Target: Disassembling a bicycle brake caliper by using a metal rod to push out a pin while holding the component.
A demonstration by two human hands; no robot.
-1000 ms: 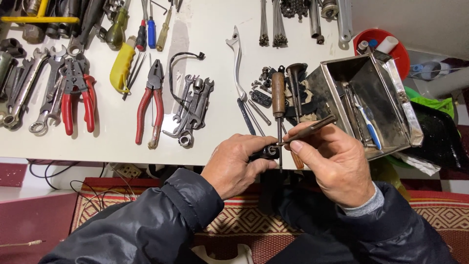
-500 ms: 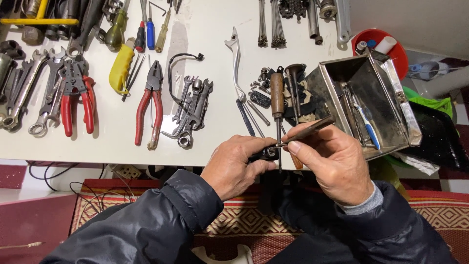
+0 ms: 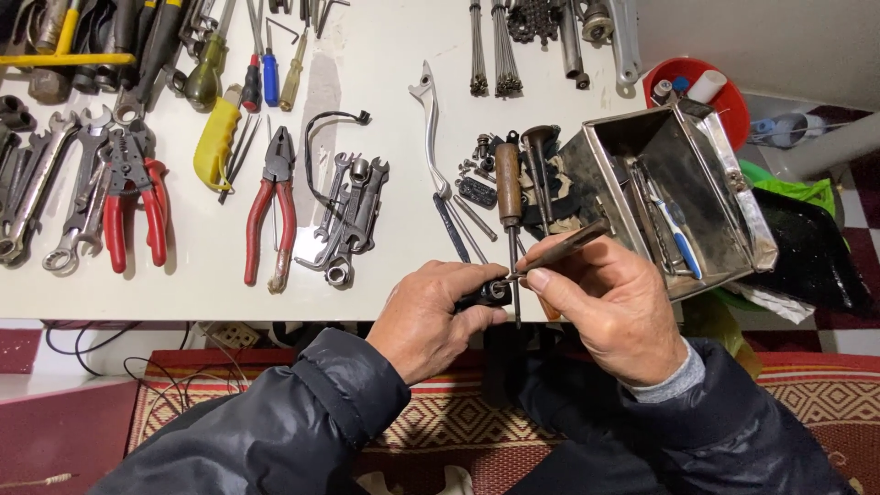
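We are right at the near edge of the white table (image 3: 385, 55), and our left hand (image 3: 431, 316) has its fingers curled shut around a small black metal part (image 3: 490, 291), thumb pressing it from the side. Our right hand (image 3: 610, 307) pinches a thin metal rod (image 3: 561, 249) between thumb and forefinger, its tip sitting at the opening of the part. The part hangs just off the table's rim, between our two hands.

We judge the part hard, stiff and light for its size, likely a bit greasy, so a full wrap of the fingers around its body suits it better than a fingertip hold. The rod looks rigid and slim; we take it low down, close to the tip.

Now the count. One part, one rod. On the table we see two pairs of red-handled pliers (image 3: 271, 206), one wooden-handled screwdriver (image 3: 509, 188), one silver lever (image 3: 429, 128), one open steel box (image 3: 674, 197) and one red bowl (image 3: 724, 92). The wrenches (image 3: 353, 215) lie heaped; we cannot count them.
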